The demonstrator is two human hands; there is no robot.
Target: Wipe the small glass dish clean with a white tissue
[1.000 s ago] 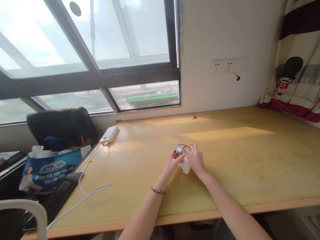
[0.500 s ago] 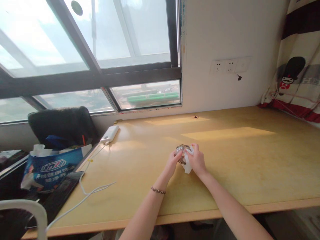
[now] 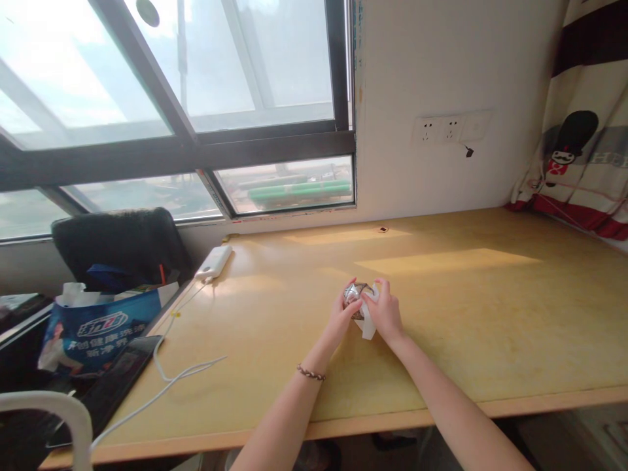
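Observation:
My left hand [image 3: 342,314] grips a small rounded silvery object [image 3: 352,294] with dark lines across it, its thumb over the near side. What kind of object it is I cannot make out. A white tissue [image 3: 366,325] is pinched in my right hand [image 3: 386,313] and pressed against the object's right side, with a loose end hanging down. Both hands are close together above the middle of the wooden table [image 3: 275,366], and the fingers partly hide the object.
At the table's left edge lie a white power bank [image 3: 214,262] and a white cable [image 3: 184,374]. Beyond that edge are a blue bag [image 3: 101,333], a black chair [image 3: 120,239] and a flat dark panel [image 3: 115,373]. A curtain [image 3: 589,176] hangs at the right.
My left fingers have shifted around the silvery object, which is turned slightly and shows more of its shiny face. The right hand stays on the tissue, almost in the same place.

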